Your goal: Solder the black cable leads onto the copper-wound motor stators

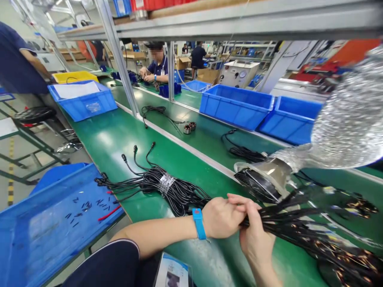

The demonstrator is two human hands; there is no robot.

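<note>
A thick bundle of black cables (182, 193) lies on the green bench, wrapped with a clear band near its middle, with several connector ends spread to the left. My left hand (223, 217), wearing a blue wristband (199, 224), is closed on the cables at the right of the coil. Right beside it, my right hand (256, 231) wraps its fingers and thumb round the same cables. Past my hands the cables fan out to the right, ending near copper-coloured windings (344, 259), which are blurred. The stretch inside my grip is hidden.
A foil duct (350, 107) with a clear hood (277, 171) stands close to the right. A blue tray (44, 239) with small black pieces sits at lower left. Blue bins (236, 105) line the far side. Loose cable and two small wound cores (188, 128) lie mid-bench. Co-workers are farther back.
</note>
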